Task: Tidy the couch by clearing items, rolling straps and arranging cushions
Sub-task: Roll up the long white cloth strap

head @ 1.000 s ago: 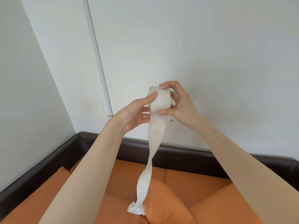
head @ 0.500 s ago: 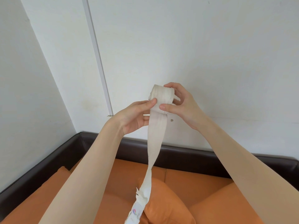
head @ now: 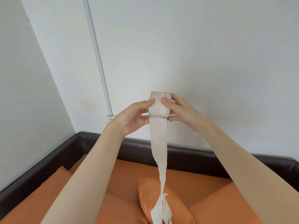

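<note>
Both hands are raised in front of a white wall (head: 210, 54), holding a partly rolled cream strap (head: 158, 105). The left hand (head: 135, 118) grips the roll from its left side, thumb pressed on the front of the roll and fingers curled behind and beneath it. The right hand (head: 181, 110) grips it from the right, thumb on the front near the top, fingers wrapped round the back.

The unrolled tail hangs straight down from the bottom of the roll, narrows and twists as it drops, and ends at the lower edge of the view in front of an orange cushion (head: 155, 199). Near that loose end a small label shows faint coloured marks, too blurred to read.

Below is a couch (head: 186, 152) with a dark brown frame and orange seat pads; the cushion lies on the seat, between the forearms. A second orange pad lies at the left by the armrest. A white conduit (head: 97, 54) runs down the wall to a small outlet (head: 110, 117) just left of the left hand.
</note>
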